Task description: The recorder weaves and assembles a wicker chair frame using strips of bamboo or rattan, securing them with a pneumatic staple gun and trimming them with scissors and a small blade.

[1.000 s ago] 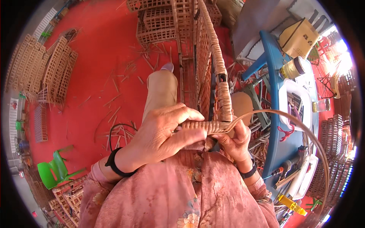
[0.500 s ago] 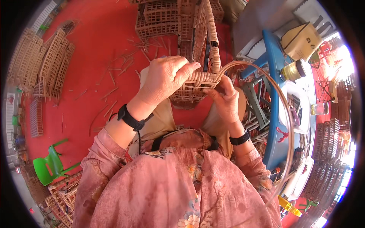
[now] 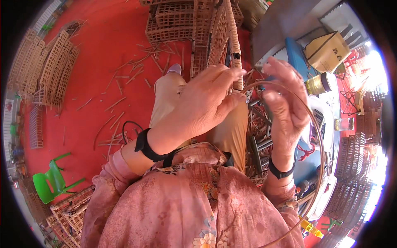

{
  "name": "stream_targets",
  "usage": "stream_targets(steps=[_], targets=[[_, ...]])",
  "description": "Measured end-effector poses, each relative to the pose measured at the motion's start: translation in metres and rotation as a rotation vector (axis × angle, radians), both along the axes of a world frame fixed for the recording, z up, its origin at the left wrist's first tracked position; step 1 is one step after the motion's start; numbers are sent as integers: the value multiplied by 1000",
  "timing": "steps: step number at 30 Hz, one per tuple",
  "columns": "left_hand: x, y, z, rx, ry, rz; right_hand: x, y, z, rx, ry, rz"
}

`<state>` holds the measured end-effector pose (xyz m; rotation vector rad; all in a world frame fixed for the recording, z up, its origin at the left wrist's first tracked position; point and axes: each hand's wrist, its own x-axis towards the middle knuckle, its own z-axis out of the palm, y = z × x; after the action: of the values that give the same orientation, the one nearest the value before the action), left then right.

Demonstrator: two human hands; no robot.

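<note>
A woven wicker basket (image 3: 220,39) with a wrapped rim stands in front of me, its near end mostly hidden by my left hand (image 3: 202,97). Thumb and fingers of that hand close around the near corner of the rim, where a long cane strand (image 3: 316,136) comes out. The strand arcs to the right and back down past my right forearm. My right hand (image 3: 285,101) is raised beside the corner, its fingers apart. The strand runs across this hand between thumb and fingers, not gripped as far as I can see.
Stacked wicker baskets (image 3: 171,25) lie ahead, with more at the left (image 3: 53,68). Cane offcuts litter the red floor (image 3: 95,45). A green chair (image 3: 51,182) stands at left. On the right, a blue table (image 3: 306,167) holds jars, a white tray (image 3: 326,124) and a yellow bag (image 3: 326,51).
My right hand has let go of the basket's corner and moved up and right, its fingers opening. My left hand has shifted right onto the corner. The basket's near end has turned or tilted.
</note>
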<state>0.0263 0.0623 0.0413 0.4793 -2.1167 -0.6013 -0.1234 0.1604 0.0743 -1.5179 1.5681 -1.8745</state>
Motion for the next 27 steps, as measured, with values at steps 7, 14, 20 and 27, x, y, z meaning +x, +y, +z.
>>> stream_targets(steps=[7,14,20,27], targets=[[-7,11,-20,-86,51,-246,-13,26,47,-439,-187,98],[4,39,-33,-122,52,-324,-25,80,110,-596,-362,-186],[18,54,-60,-348,10,-503,9,62,53,102,-723,-110],[28,63,-63,-252,-80,-569,16,52,-34,763,-881,151]])
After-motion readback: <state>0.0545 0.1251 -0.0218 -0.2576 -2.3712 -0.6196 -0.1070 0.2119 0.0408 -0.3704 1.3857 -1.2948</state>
